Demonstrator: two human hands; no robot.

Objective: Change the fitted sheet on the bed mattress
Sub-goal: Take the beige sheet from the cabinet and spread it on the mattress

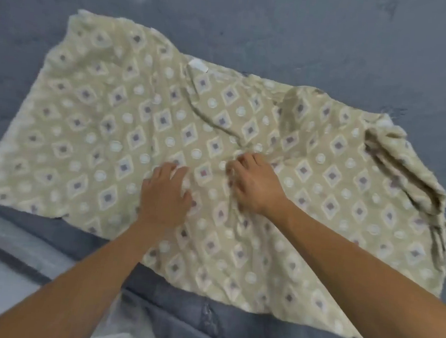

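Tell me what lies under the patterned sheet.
Around the patterned sheet the grey mattress shows, so it lies on that. Anything between its folds is covered.

Sheet (108, 122): spread on mattress (307, 36), near edge overhanging the mattress's front edge. Left hand (165, 191) and right hand (255, 184): side by side on the sheet's middle. Bunched folds at the sheet's right end.

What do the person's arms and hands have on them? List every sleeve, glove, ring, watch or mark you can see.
Nothing worn shows. The left hand and right hand are bare, with no gloves, and no rings can be made out in the slightly blurred picture. Both forearms are bare from wrist to the frame edge: no sleeves, watch, bracelet or markings in view. Any sleeve would lie above the part the camera sees.
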